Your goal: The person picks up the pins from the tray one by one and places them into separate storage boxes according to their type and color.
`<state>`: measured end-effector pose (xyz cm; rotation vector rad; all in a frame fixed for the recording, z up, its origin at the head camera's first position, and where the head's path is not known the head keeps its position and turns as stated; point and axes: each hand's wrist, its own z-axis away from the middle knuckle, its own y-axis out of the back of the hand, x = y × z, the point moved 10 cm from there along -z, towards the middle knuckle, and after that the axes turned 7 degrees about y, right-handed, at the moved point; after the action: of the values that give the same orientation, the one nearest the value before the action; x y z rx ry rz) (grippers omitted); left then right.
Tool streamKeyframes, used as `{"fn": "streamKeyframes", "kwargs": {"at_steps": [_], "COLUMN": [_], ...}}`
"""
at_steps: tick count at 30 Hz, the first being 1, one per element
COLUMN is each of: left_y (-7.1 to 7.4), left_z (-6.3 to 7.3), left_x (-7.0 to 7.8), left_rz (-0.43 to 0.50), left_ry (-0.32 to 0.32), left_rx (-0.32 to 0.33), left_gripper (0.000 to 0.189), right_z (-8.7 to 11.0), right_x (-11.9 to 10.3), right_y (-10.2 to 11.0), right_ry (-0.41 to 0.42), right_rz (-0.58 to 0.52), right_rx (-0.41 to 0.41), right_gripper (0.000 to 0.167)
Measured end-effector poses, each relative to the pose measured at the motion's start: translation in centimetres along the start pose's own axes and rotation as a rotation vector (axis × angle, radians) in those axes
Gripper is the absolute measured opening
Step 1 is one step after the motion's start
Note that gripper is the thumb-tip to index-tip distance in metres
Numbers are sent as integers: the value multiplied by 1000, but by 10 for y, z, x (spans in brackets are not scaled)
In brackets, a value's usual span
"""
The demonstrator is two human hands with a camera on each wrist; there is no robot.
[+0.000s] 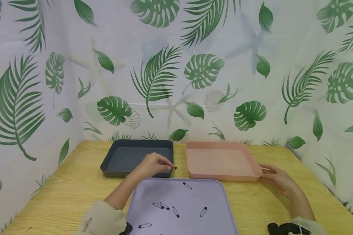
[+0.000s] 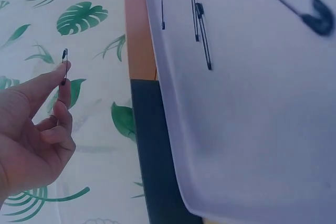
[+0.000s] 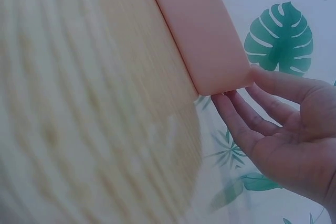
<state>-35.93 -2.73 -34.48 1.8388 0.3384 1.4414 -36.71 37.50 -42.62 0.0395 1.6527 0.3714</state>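
My left hand [image 1: 153,165] pinches a black safety pin [image 2: 66,67] between thumb and fingertips, over the right front side of a dark grey tray [image 1: 126,156]. At the right front corner of a pink tray [image 1: 220,160], my right hand [image 1: 279,180] touches the wall with extended fingers; the right wrist view shows its thumb [image 3: 278,83] against that corner. Several more safety pins lie scattered on a lilac tray [image 1: 217,194] in front, among them one near its far edge [image 1: 187,185] and a close pair [image 1: 164,205].
The three trays stand on a wooden table [image 1: 61,195], the grey and pink ones side by side at the back with a narrow gap between them. A leaf-printed white cloth [image 1: 170,85] hangs behind and along both sides.
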Motion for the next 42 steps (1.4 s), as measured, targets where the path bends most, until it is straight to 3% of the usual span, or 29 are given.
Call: {"fn": "streamKeyframes", "kwargs": {"at_steps": [6, 14, 23, 28, 34, 42], "left_y": [-14, -25, -35, -43, -54, -67], "left_z": [-23, -46, -62, -72, -83, -92], "left_x": [-2, 6, 17, 19, 25, 20], "left_rz": [27, -33, -100, -131, -119, -109], "left_ry": [33, 35, 1, 16, 2, 9], "left_rx": [-9, -13, 1, -3, -14, -44], "left_gripper": [11, 10, 10, 11, 10, 7], "right_z": [2, 2, 2, 4, 6, 1], "right_x": [4, 4, 2, 3, 4, 3], "right_y": [0, 1, 1, 3, 8, 1], "right_ry": [-11, -11, 4, 4, -1, 3], "right_rz": [-32, -34, -35, -48, -66, -49], "right_rx": [-9, -3, -10, -5, 2, -9], "right_gripper": [60, 61, 61, 61, 62, 61]}}
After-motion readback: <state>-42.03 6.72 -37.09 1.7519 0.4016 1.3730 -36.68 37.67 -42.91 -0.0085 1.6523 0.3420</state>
